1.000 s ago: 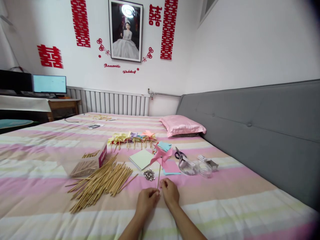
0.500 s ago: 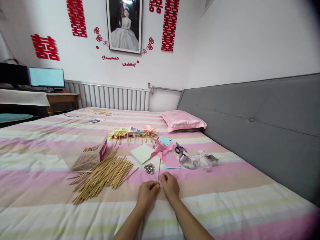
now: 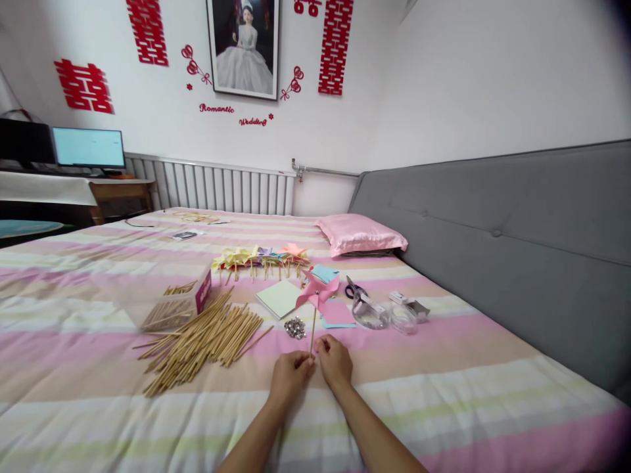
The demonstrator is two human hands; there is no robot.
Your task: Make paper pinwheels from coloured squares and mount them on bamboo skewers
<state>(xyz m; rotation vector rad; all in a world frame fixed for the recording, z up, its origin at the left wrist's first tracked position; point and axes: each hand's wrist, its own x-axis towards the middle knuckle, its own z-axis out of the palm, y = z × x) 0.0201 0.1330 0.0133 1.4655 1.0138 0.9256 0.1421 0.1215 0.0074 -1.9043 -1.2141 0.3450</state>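
Observation:
A pink paper pinwheel [image 3: 318, 290] on a thin wooden stick stands upright in front of me. My left hand [image 3: 292, 376] pinches the lower end of that stick. Close beside it on the right, my right hand [image 3: 334, 360] has its fingers curled together near the stick; whether something small is in them I cannot make out. Just beyond my hands lies a small heap of shiny metal pins [image 3: 295, 328]. A stack of pale green paper squares [image 3: 279, 298] is behind the heap, and pink and blue paper sheets [image 3: 338, 314] lie to the right of the stick.
Many loose sticks [image 3: 207, 341] spread on the bed at left, by a clear plastic box [image 3: 172, 309]. Finished pinwheels [image 3: 261, 256] lie in a row farther back. Scissors [image 3: 353, 289], a tape roll [image 3: 369, 315] and small boxes [image 3: 414, 309] are at right, below a pink pillow [image 3: 362, 234].
The camera view has tilted slightly, so the scene sits a little higher. My hands and the pinwheel keep nearly the same position.

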